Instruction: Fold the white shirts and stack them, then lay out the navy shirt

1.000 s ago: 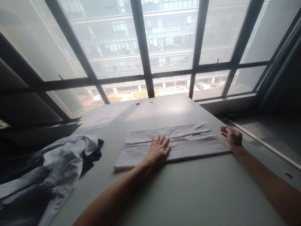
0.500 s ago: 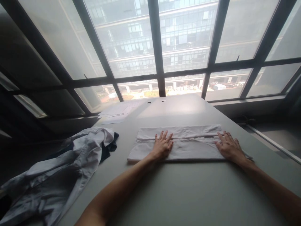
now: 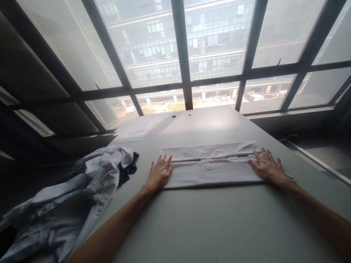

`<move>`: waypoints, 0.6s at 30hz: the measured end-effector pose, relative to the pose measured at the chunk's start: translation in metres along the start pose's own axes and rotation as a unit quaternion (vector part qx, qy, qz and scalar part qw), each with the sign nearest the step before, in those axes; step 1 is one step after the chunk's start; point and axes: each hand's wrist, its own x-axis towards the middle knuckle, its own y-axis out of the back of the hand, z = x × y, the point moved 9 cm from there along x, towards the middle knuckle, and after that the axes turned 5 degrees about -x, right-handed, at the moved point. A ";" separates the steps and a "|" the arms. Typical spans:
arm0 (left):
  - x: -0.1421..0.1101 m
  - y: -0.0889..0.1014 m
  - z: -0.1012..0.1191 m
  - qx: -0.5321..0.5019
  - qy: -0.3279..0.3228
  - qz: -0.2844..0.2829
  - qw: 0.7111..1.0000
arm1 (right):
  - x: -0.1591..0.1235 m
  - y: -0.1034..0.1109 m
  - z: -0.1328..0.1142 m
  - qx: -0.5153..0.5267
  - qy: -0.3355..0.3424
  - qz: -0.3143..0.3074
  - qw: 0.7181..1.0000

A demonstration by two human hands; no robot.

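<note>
cloth (image 3: 211, 173) plain white; clothes pile (image 3: 102, 179) white, navy; table (image 3: 197, 223) pale grey

Bare left hand, fingers spread (image 3: 160, 173), has slid from the middle of the long, folded, pale white cloth (image 3: 211, 172) to its left end, uncovering the central stretch. Bare right hand (image 3: 268, 170), half curled at the right end a second ago, now lies opened out flat over that end. Head view swung somewhat left since the earliest look.
</note>
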 end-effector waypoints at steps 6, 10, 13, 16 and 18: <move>0.003 -0.004 -0.001 -0.002 0.010 -0.036 0.999 | 0.012 -0.004 0.047 0.016 -0.057 -0.014 0.998; 0.002 -0.005 -0.001 -0.001 0.014 -0.046 0.999 | 0.011 0.007 0.057 0.029 -0.061 0.002 0.998; 0.001 0.002 -0.001 0.014 0.013 0.001 1.000 | 0.002 0.044 0.040 0.019 -0.015 0.135 0.991; 0.001 0.000 -0.001 0.008 0.006 -0.001 1.000 | -0.010 0.068 0.012 0.023 0.072 0.225 0.971; 0.001 -0.002 -0.002 -0.006 0.008 -0.018 1.000 | -0.013 0.063 -0.009 0.037 0.150 0.206 0.966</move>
